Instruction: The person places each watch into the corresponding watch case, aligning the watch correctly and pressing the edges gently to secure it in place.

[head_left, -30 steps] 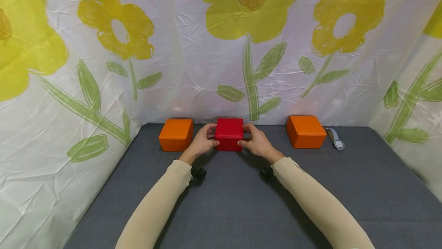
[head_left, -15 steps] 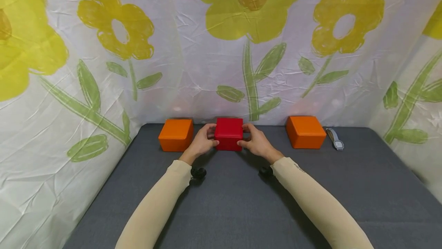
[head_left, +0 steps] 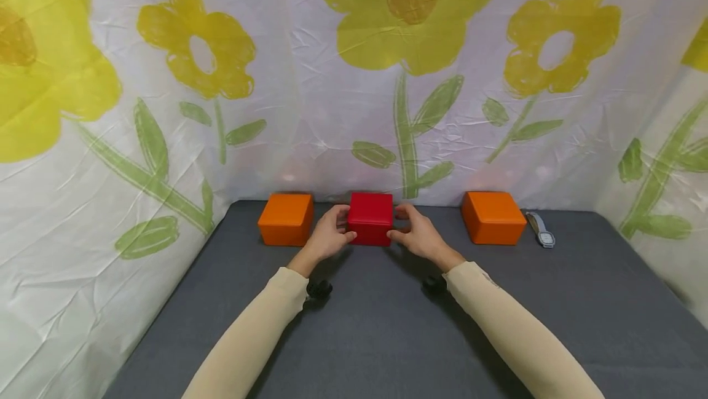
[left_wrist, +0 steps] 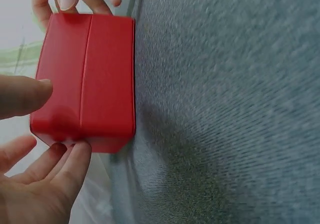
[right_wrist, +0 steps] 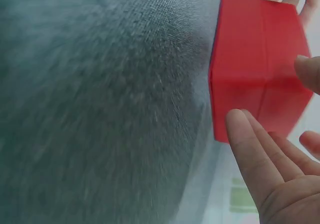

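Note:
A red lidded box (head_left: 370,217) stands on the dark grey cloth at the far middle, between my two hands. At its left side is my left hand (head_left: 327,236); in the left wrist view the fingertips (left_wrist: 80,148) touch the box's side, while the thumb stands before its front. My right hand (head_left: 421,236) is at the other side with fingers extended. In the right wrist view its fingertips (right_wrist: 239,118) lie against or very near the red side, and its thumb looks spread apart from the box. Neither hand is curled round the box.
One orange box (head_left: 286,219) sits left of the red one, close to my left hand. Another orange box (head_left: 494,217) stands to the right, with a wristwatch (head_left: 541,230) beside it. A flower-printed curtain (head_left: 310,79) hangs behind the table's far edge.
The right hand's fingers and thumb have eased slightly away from the red box. The left hand stays beside it. The head view has shifted a little; the boxes and watch look unmoved.

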A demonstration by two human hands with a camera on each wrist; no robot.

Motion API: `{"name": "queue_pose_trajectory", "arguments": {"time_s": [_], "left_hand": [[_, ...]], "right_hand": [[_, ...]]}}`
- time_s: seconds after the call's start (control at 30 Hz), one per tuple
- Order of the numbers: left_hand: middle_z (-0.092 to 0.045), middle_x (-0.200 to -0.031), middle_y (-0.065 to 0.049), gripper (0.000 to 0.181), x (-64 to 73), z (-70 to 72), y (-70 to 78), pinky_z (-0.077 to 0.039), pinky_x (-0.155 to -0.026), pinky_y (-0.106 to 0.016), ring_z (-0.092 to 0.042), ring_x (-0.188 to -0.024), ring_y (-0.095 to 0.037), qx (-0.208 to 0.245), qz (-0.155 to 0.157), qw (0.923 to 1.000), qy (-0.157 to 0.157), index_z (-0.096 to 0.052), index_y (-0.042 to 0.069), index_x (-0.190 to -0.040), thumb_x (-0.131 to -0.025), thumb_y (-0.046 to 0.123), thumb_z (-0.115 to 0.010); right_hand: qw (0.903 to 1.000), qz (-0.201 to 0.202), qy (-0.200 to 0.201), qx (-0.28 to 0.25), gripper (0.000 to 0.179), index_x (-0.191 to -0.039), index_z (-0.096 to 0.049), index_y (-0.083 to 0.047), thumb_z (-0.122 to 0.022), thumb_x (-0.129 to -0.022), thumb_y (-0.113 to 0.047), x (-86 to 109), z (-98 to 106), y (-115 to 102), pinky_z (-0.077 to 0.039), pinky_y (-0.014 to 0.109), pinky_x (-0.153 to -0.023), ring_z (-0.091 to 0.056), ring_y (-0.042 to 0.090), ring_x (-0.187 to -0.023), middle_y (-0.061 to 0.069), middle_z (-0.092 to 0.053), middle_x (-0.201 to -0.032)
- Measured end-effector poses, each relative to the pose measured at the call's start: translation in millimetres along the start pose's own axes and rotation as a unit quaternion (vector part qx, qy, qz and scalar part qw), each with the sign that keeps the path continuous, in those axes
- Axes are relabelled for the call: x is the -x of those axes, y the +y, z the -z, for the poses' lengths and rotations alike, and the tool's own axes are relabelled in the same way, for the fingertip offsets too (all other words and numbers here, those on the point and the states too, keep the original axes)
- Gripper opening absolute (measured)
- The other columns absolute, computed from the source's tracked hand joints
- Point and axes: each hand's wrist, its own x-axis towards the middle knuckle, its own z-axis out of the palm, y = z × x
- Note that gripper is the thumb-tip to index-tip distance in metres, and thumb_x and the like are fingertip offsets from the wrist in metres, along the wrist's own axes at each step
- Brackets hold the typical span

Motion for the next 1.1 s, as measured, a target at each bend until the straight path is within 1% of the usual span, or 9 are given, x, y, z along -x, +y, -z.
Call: {"name": "queue_pose_trajectory", "arguments": {"time_s": [0.1,0.17,0.33,0.43,0.5,0.6,0.7,0.83,1.1], "left_hand": [[-0.051,-0.131,-0.016,0.059,6.9,-1.1,6.7,-0.047,-0.096,-0.041,-0.055,-0.115,-0.03,-0.027,-0.016,0.9995,0.008,-0.042,0.001,-0.138,-0.085,0.003,-0.069],[-0.05,-0.129,-0.017,0.058,12.3,-1.6,12.4,-0.047,-0.095,-0.041,-0.054,-0.111,-0.031,-0.061,-0.037,0.9972,0.021,-0.044,0.001,-0.137,-0.086,0.005,-0.07],[-0.049,-0.127,-0.016,0.053,22.5,-7.8,24.0,-0.048,-0.089,-0.043,-0.052,-0.104,-0.034,-0.133,-0.1,0.9844,0.058,-0.05,0.003,-0.132,-0.084,0.01,-0.071],[-0.05,-0.125,-0.015,0.05,26.7,-14.5,31.5,-0.048,-0.089,-0.043,-0.052,-0.107,-0.032,-0.139,-0.134,0.9788,0.07,-0.053,0.002,-0.128,-0.082,0.01,-0.072],[-0.051,-0.124,-0.014,0.049,28.9,-20.3,37.5,-0.049,-0.089,-0.042,-0.051,-0.108,-0.03,-0.139,-0.153,0.9761,0.069,-0.054,0.003,-0.126,-0.081,0.01,-0.073],[-0.052,-0.122,-0.012,0.047,30.9,-31.9,46.7,-0.05,-0.088,-0.041,-0.051,-0.11,-0.029,-0.133,-0.174,0.9742,0.054,-0.055,0.003,-0.125,-0.081,0.01,-0.072],[-0.051,-0.124,-0.009,0.047,30.4,-48.2,55.5,-0.048,-0.091,-0.039,-0.05,-0.114,-0.027,-0.123,-0.177,0.9761,0.023,-0.054,0.006,-0.126,-0.083,0.012,-0.071],[-0.05,-0.127,-0.006,0.046,27.7,-71.4,66.0,-0.047,-0.092,-0.035,-0.052,-0.112,-0.024,-0.11,-0.17,0.9792,-0.015,-0.053,0.009,-0.128,-0.086,0.014,-0.07],[-0.05,-0.127,-0.004,0.048,15.9,-116.6,80.3,-0.048,-0.088,-0.025,-0.058,-0.104,-0.022,-0.093,-0.148,0.9827,-0.063,-0.053,0.013,-0.13,-0.086,0.016,-0.07]], "right_hand": [[1.0,-0.001,-0.001,0.0,0.063,-0.138,-0.039,-0.005,-0.071,-0.087,-0.024,9.2,8.2,-0.5,-0.054,0.041,-0.08,-0.065,0.029,-0.1,0.017,-0.05,-0.135],[1.0,-0.001,0.0,0.001,0.062,-0.138,-0.039,-0.006,-0.071,-0.087,-0.025,17.1,14.4,-1.2,-0.054,0.042,-0.081,-0.065,0.028,-0.101,0.017,-0.05,-0.136],[0.9996,0.016,0.01,0.019,0.06,-0.136,-0.041,-0.009,-0.071,-0.087,-0.027,40.9,28.5,0.4,-0.054,0.042,-0.081,-0.064,0.028,-0.101,0.016,-0.052,-0.134],[0.9989,0.033,0.015,0.03,0.059,-0.135,-0.043,-0.008,-0.071,-0.087,-0.028,55.0,34.6,4.0,-0.054,0.042,-0.08,-0.064,0.028,-0.1,0.016,-0.053,-0.132],[0.9985,0.037,0.018,0.035,0.058,-0.135,-0.044,-0.008,-0.071,-0.088,-0.029,63.9,38.5,6.4,-0.054,0.042,-0.081,-0.064,0.027,-0.101,0.016,-0.054,-0.132],[0.9983,0.037,0.024,0.037,0.055,-0.134,-0.045,-0.009,-0.07,-0.088,-0.029,75.3,44.4,9.4,-0.053,0.044,-0.083,-0.063,0.028,-0.101,0.017,-0.054,-0.131],[0.9978,0.039,0.032,0.044,0.053,-0.133,-0.046,-0.009,-0.069,-0.089,-0.028,85.8,51.2,15.0,-0.052,0.047,-0.085,-0.063,0.03,-0.102,0.018,-0.054,-0.13],[0.9945,0.057,0.056,0.068,0.052,-0.131,-0.048,-0.007,-0.07,-0.089,-0.025,97.1,61.1,20.7,-0.05,0.051,-0.086,-0.062,0.034,-0.102,0.019,-0.056,-0.126],[0.9805,0.076,0.128,0.128,0.049,-0.126,-0.053,0.0,-0.072,-0.087,-0.021,111.4,89.7,25.4,-0.049,0.053,-0.086,-0.06,0.036,-0.103,0.019,-0.059,-0.117]]}}
